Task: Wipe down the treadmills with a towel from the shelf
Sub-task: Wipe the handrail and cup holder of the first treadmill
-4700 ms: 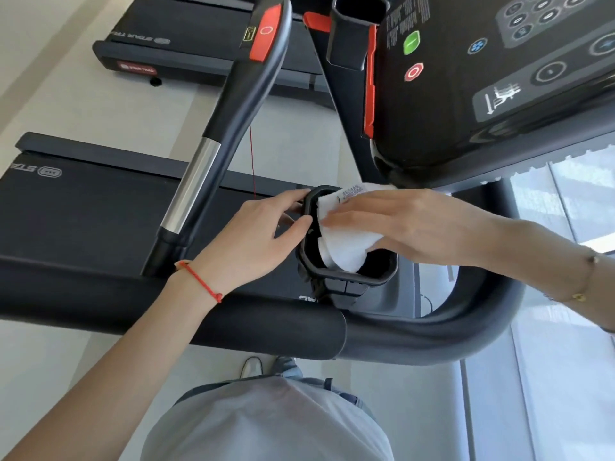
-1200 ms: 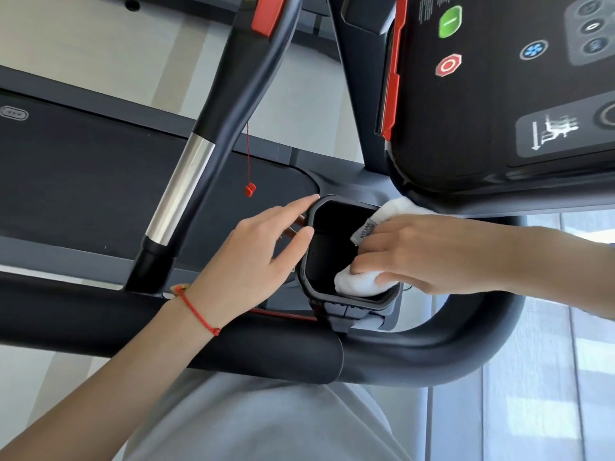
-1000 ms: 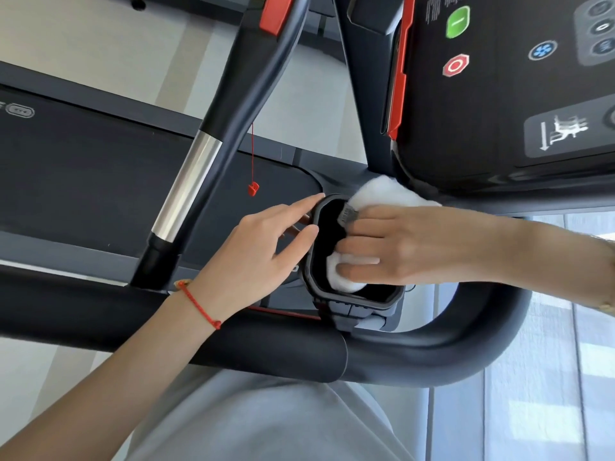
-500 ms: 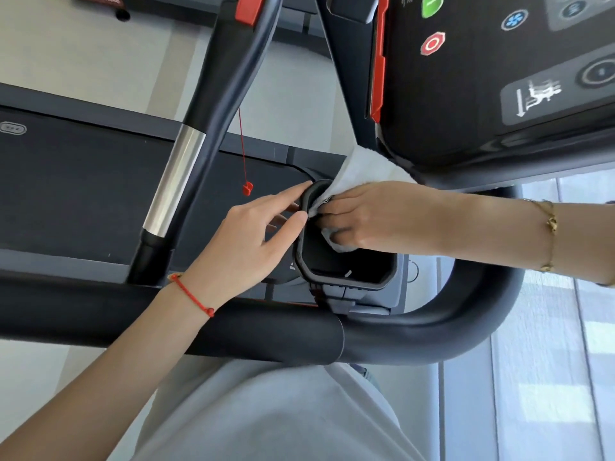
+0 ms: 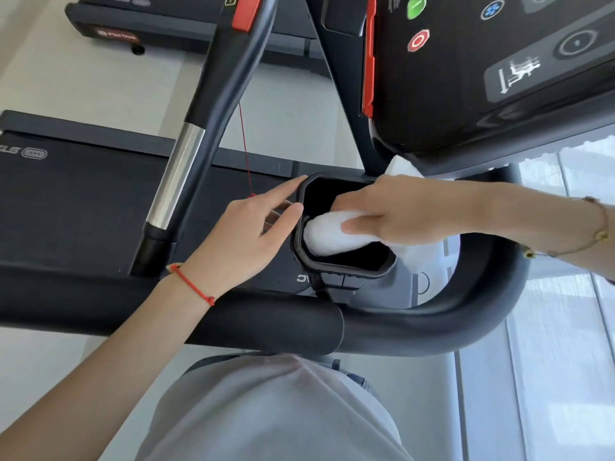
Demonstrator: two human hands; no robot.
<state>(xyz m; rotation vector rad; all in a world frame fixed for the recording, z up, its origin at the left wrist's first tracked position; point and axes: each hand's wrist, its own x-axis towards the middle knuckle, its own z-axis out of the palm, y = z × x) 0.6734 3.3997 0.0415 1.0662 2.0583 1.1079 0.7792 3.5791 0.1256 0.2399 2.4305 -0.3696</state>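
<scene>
I stand at a black treadmill and look down at its black cup holder, a square pocket below the console. My right hand grips a white towel and reaches into the pocket, with the towel pressed against its left inner wall. More of the towel sticks out behind my wrist and below my hand. My left hand rests against the pocket's outer left rim, the index finger stretched along the top corner and the thumb on the side.
A curved black handrail runs across just below the cup holder. A slanted bar with a silver section rises at left, and a thin red safety cord hangs beside it. A second treadmill stands behind. Windows lie at right.
My right hand has shifted the towel from the pocket's upper left rim down into its lower left part. My left hand has stayed on the outer rim.
</scene>
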